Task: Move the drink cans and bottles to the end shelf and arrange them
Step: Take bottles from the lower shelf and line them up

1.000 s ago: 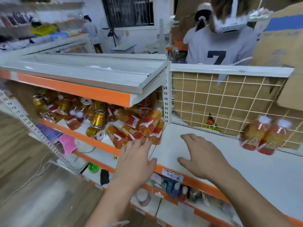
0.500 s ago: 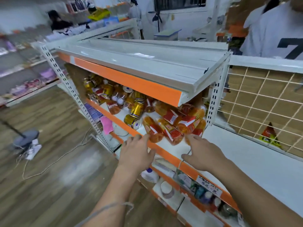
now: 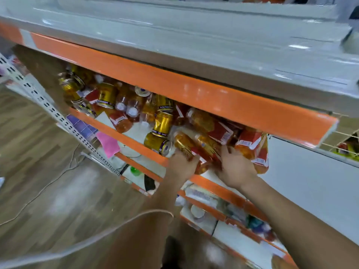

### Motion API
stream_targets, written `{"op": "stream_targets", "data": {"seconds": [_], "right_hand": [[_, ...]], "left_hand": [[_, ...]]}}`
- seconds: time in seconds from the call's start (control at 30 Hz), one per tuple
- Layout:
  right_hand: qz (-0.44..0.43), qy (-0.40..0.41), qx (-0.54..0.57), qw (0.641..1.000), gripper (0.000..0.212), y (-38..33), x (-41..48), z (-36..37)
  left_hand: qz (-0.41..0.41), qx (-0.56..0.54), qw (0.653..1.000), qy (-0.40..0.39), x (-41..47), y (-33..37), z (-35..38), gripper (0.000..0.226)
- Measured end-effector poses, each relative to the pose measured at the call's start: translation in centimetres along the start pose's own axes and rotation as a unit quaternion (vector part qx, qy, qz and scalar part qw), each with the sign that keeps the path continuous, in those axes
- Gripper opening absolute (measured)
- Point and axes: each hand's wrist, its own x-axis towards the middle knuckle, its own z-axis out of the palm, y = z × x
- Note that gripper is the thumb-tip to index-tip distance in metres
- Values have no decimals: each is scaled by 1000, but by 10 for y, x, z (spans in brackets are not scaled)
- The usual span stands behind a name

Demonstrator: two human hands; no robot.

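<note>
- At the near edge of the middle shelf (image 3: pixel 136 141), two bare hands are pressed in among a heap of lying drinks.
- The left hand (image 3: pixel 182 166) is laid over the near end of an orange bottle (image 3: pixel 186 144); its fingers are curled onto the bottle, but whether they are closed fully round it cannot be told through the blur.
- The right hand (image 3: pixel 236 167) is set just to the right, its fingers spread against a second orange bottle (image 3: pixel 208 146) and touching it; a closed hold cannot be confirmed.
- Just right of that hand, a red-labelled bottle (image 3: pixel 254 150) is seen hanging over the shelf's orange front lip.
- Left of the left hand, a gold can (image 3: pixel 157 142) is lying on its side at the lip, and another gold can (image 3: pixel 163 123) is tilted just behind it.
- Farther left and deeper in, more gold cans and clear-capped orange bottles (image 3: pixel 124 105) are jumbled together, touching one another.
- The heap is roofed by an upper shelf (image 3: pixel 194 45) with an orange front strip.
- To the right, a bare white end shelf (image 3: pixel 310 183) backed by a wire grid (image 3: pixel 347 136) is visible, well apart from the heap.
- Below, lower shelves (image 3: pixel 209 218) with blurred goods are shown, and a wooden floor (image 3: pixel 38 171) lies to the left.
</note>
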Motion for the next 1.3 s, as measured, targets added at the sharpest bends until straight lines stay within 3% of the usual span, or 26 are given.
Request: {"op": "stream_targets", "data": {"seconds": [0.2, 0.23, 0.47, 0.57, 0.67, 0.77, 0.87, 0.9, 1.03, 1.17, 1.3], "right_hand": [[115, 15, -91, 989, 70, -28, 26, 10], [129, 6, -86, 988, 72, -29, 28, 7], [196, -68, -49, 977, 88, -33, 15, 1], [212, -81, 49, 973, 86, -21, 8, 3], [220, -104, 153, 958, 75, -11, 2, 3], [224, -113, 295, 922, 60, -4, -8, -4], [206, -96, 406, 885, 63, 6, -21, -7], [202, -89, 431, 875, 66, 10, -26, -7], [197, -45, 509, 837, 78, 26, -46, -5], [196, 29, 610, 767, 92, 49, -73, -11], [202, 102, 668, 709, 99, 77, -104, -17]], "left_hand": [[-62, -126, 989, -47, 63, -21, 8, 108], [-62, -144, 986, -53, 63, -19, 5, 109], [-86, -194, 971, -111, 54, -10, -13, 69], [-107, -239, 954, -149, 48, -16, -19, 42], [-123, -278, 938, -164, 46, -25, -23, 46], [-104, -305, 929, -179, 40, -25, -33, 40], [-74, -327, 918, -214, 39, -23, -37, 77], [-71, -337, 911, -225, 37, -19, -37, 80], [-101, -373, 873, -298, 18, 2, -30, 52], [-93, -453, 813, -354, -2, 22, -6, 63], [-21, -418, 841, -343, -20, 54, 16, 62]]}}
